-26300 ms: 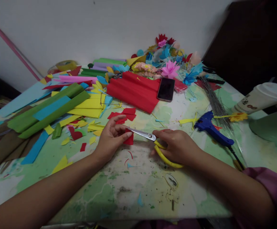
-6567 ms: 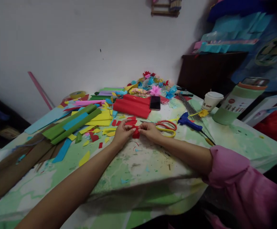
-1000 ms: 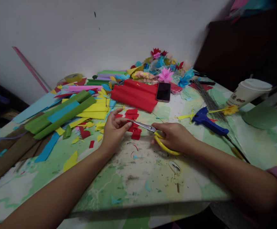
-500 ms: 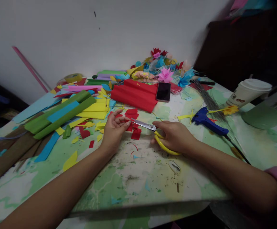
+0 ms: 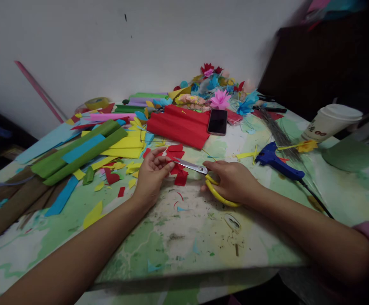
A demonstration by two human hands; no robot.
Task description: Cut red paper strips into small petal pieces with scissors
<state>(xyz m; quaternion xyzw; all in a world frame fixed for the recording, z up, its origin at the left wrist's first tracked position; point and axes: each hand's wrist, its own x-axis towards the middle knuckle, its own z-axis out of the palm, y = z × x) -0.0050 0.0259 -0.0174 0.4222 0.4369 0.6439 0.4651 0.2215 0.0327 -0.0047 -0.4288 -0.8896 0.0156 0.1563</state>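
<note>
My right hand [image 5: 230, 180] is wrapped around the yellow handles of a pair of scissors [image 5: 192, 166]. The blades point left, their tips reaching the fingertips of my left hand [image 5: 154, 173]. Thumb and fingers of that hand are pinched together on a small piece of red paper, mostly hidden by the fingers and the blades. Just behind and below the blades, several cut red paper pieces [image 5: 180, 178] lie on the table. A wide sheet of red crepe paper [image 5: 178, 127] is spread farther back.
Behind the sheet lie a phone [image 5: 217, 122] and a heap of paper flowers [image 5: 220, 99]. To the right are a blue glue gun [image 5: 280, 163], thin wires [image 5: 276, 131] and a lidded paper cup [image 5: 329, 123]. Green paper rolls [image 5: 82, 152] and yellow scraps cover the left side.
Both hands and the scissors stay almost in place. The view has shifted very slightly.
</note>
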